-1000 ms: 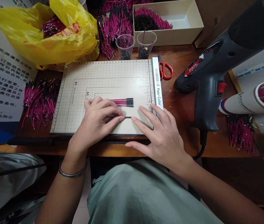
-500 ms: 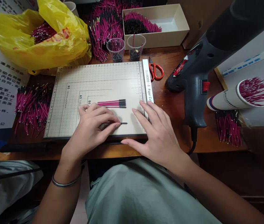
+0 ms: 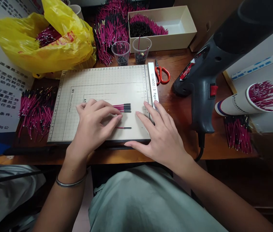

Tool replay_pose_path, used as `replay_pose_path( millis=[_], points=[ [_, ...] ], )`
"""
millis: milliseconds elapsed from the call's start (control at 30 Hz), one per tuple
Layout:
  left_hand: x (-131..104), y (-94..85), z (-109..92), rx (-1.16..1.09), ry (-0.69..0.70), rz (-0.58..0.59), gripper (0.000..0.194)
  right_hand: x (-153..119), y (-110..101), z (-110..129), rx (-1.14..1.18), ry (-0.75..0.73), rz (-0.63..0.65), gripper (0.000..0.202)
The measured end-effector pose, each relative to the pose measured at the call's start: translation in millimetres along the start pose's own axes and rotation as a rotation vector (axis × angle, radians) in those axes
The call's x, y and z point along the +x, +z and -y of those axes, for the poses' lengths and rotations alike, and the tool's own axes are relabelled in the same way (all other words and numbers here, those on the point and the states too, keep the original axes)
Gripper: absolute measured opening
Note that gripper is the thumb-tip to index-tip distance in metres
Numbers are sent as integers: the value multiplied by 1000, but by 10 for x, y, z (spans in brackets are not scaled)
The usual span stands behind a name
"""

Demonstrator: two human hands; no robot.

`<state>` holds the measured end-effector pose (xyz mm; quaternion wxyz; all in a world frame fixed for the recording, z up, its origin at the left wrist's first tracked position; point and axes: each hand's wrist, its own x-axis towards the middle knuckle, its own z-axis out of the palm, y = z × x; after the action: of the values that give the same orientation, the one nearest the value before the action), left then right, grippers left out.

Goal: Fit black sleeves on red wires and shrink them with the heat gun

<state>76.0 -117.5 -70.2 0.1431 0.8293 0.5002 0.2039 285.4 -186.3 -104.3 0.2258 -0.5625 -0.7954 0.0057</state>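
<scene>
My left hand [image 3: 97,120] is over the cutting board of a paper cutter [image 3: 107,75], thumb and forefinger pinched together. Whatever may be between those fingertips is too small or hidden to make out. Just beyond them lies a neat row of pink wires with black sleeved ends [image 3: 124,108], side by side, partly covered by the hand. A single pink wire with a black end [image 3: 126,128] lies apart, nearer the front edge, running under my left hand. My right hand [image 3: 159,132] rests at the board's right side, fingers spread, holding nothing.
A heat gun [image 3: 200,80] stands at right, beside red-handled scissors [image 3: 161,75]. Behind are two plastic cups [image 3: 121,53], a box [image 3: 165,45] of wires and a yellow bag [image 3: 54,53]. Wire bundles [image 3: 36,112] lie left; a paper cup [image 3: 238,103] of wires leans right.
My left hand has lifted off the single wire and shifted slightly up and left toward the row. More of the single wire shows now. My right hand has barely moved.
</scene>
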Motion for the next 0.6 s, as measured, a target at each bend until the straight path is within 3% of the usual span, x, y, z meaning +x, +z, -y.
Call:
replay_pose_path(
  millis=[233, 600],
  points=[
    [130, 78, -32, 62, -49, 20, 18, -2, 6, 8, -8, -21, -20, 81],
    [23, -73, -44, -26, -19, 167, 14, -49, -4, -52, 79, -122, -85, 63]
  ],
)
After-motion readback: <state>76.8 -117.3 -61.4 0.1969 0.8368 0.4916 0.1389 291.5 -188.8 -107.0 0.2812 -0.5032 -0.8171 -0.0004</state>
